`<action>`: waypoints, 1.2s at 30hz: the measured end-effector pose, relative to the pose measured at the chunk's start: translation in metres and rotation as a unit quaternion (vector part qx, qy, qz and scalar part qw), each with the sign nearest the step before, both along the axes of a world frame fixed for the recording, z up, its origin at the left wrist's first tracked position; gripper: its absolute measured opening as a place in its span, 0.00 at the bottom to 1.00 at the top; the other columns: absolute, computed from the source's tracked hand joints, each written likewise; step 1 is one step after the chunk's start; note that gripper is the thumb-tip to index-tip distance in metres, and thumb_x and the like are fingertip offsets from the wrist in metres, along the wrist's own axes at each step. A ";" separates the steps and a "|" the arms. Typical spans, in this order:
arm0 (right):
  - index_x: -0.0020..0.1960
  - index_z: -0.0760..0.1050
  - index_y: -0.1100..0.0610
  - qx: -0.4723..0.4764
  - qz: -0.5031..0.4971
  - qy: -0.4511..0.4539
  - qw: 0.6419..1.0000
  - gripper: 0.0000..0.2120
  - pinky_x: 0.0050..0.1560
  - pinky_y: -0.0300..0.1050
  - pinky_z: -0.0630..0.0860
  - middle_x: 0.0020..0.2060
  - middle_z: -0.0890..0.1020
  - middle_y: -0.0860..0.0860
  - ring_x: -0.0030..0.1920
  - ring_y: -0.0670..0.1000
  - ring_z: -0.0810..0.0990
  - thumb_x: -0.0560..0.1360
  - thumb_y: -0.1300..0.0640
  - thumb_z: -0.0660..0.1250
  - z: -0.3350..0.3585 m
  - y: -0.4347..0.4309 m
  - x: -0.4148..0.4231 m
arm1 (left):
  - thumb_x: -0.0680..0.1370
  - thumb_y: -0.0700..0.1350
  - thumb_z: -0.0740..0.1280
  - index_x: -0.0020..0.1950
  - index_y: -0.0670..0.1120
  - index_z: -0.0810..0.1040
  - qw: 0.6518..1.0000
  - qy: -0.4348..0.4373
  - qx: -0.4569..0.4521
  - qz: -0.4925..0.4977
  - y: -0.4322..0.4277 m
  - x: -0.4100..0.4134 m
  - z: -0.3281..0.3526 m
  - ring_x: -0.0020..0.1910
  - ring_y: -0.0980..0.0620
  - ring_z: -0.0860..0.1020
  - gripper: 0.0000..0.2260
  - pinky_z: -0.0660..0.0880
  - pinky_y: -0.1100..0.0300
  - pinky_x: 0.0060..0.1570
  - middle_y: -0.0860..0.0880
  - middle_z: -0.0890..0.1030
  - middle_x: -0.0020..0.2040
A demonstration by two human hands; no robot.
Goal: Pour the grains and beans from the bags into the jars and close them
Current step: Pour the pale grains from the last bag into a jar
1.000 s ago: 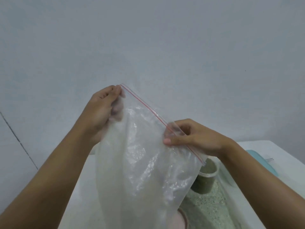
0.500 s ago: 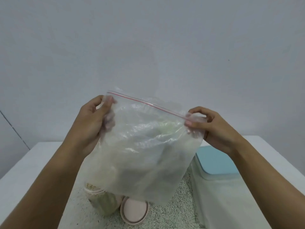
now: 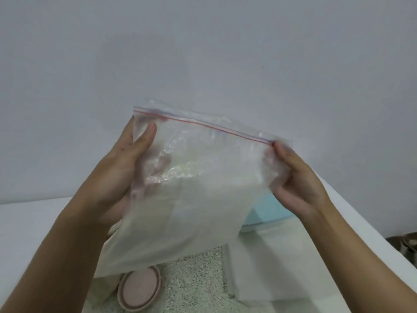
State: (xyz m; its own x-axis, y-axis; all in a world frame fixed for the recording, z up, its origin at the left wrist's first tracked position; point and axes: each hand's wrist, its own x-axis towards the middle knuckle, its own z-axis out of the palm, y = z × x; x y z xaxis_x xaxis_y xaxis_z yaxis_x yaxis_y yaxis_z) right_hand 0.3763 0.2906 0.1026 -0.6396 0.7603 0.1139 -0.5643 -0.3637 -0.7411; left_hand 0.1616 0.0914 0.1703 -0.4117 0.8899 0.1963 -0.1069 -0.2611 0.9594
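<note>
A clear zip bag (image 3: 198, 188) with a red seal strip along its top edge hangs in front of me above the table; it looks empty and crumpled. My left hand (image 3: 126, 168) grips its left side, thumb in front and fingers behind the plastic. My right hand (image 3: 293, 177) pinches the right end of the seal strip. A round pink jar lid (image 3: 140, 290) lies flat on a speckled mat (image 3: 198, 279) below the bag. The jars are hidden behind the bag.
A light blue lid or box (image 3: 268, 211) sits behind the bag on the right. A translucent flat bag (image 3: 259, 267) lies on the white table (image 3: 33, 222). The table's right edge (image 3: 372, 233) runs diagonally, with a dark object (image 3: 406, 245) beyond it.
The bag has swung from a steep tilt to nearly level. My right hand slid out to the seal's right end. The view tipped down, and the bag now covers the jars.
</note>
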 end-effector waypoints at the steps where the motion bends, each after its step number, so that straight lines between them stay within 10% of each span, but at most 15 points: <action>1: 0.56 0.83 0.56 0.011 -0.017 -0.020 1.000 0.08 0.52 0.40 0.71 0.46 0.80 0.51 0.45 0.47 0.78 0.78 0.56 0.69 -0.003 0.009 0.006 | 0.83 0.53 0.60 0.65 0.59 0.75 1.000 0.010 -0.004 -0.003 0.007 0.008 0.003 0.31 0.59 0.80 0.12 0.76 0.64 0.26 0.57 0.82 0.40; 6: 0.55 0.81 0.60 0.056 -0.081 -0.127 0.987 0.09 0.40 0.41 0.76 0.40 0.81 0.52 0.37 0.49 0.78 0.76 0.57 0.71 -0.009 0.040 0.037 | 0.83 0.56 0.61 0.65 0.67 0.77 0.998 0.012 -0.037 0.039 0.042 0.039 -0.013 0.54 0.57 0.84 0.12 0.81 0.51 0.54 0.60 0.84 0.59; 10: 0.51 0.82 0.60 0.062 -0.061 -0.190 0.978 0.09 0.32 0.37 0.75 0.36 0.79 0.50 0.33 0.47 0.77 0.74 0.57 0.73 -0.024 0.078 0.074 | 0.83 0.55 0.59 0.63 0.65 0.77 0.992 0.027 -0.073 0.099 0.075 0.079 -0.052 0.52 0.58 0.85 0.11 0.83 0.61 0.45 0.59 0.85 0.56; 16: 0.56 0.81 0.65 0.066 -0.042 -0.276 0.958 0.14 0.49 0.54 0.76 0.44 0.81 0.59 0.43 0.57 0.78 0.76 0.55 0.75 -0.059 0.120 0.109 | 0.82 0.55 0.62 0.77 0.60 0.66 0.966 0.057 -0.169 0.185 0.107 0.111 -0.116 0.45 0.49 0.82 0.22 0.80 0.63 0.35 0.48 0.82 0.55; 20: 0.52 0.82 0.61 0.115 -0.077 -0.332 0.933 0.11 0.40 0.47 0.76 0.36 0.84 0.54 0.37 0.52 0.82 0.77 0.53 0.74 -0.089 0.134 0.117 | 0.78 0.54 0.69 0.64 0.58 0.74 0.950 0.100 -0.220 0.196 0.114 0.121 -0.149 0.42 0.40 0.85 0.15 0.83 0.44 0.41 0.38 0.85 0.48; 27: 0.49 0.82 0.60 0.142 -0.087 -0.377 0.911 0.08 0.45 0.44 0.79 0.43 0.86 0.57 0.43 0.51 0.83 0.79 0.55 0.72 -0.149 0.148 0.115 | 0.86 0.49 0.58 0.51 0.38 0.82 0.938 0.002 -0.267 0.221 0.129 0.112 -0.180 0.35 0.49 0.81 0.18 0.78 0.60 0.32 0.45 0.84 0.38; 31: 0.47 0.82 0.60 0.162 -0.078 -0.394 0.901 0.08 0.48 0.46 0.79 0.40 0.86 0.53 0.42 0.50 0.84 0.79 0.55 0.71 -0.159 0.156 0.108 | 0.84 0.35 0.60 0.54 0.42 0.82 0.916 0.128 -0.334 0.181 0.134 0.101 -0.188 0.39 0.37 0.83 0.10 0.81 0.53 0.34 0.39 0.84 0.43; 36: 0.46 0.80 0.57 0.157 -0.104 -0.428 0.884 0.07 0.53 0.54 0.81 0.40 0.86 0.52 0.44 0.54 0.85 0.79 0.54 0.71 -0.166 0.163 0.099 | 0.83 0.40 0.64 0.60 0.45 0.75 0.893 0.168 -0.386 0.159 0.149 0.095 -0.197 0.27 0.52 0.79 0.06 0.75 0.59 0.28 0.40 0.83 0.43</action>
State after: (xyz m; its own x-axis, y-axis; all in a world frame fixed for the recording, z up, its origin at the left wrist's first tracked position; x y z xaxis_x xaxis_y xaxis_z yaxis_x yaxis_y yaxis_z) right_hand 0.4757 0.4534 -0.0634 -0.4441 0.8881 -0.1186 0.2217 -0.0193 -0.9749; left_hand 0.2568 0.2407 -0.0271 -0.7002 0.6631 -0.2648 0.1831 0.5252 0.8311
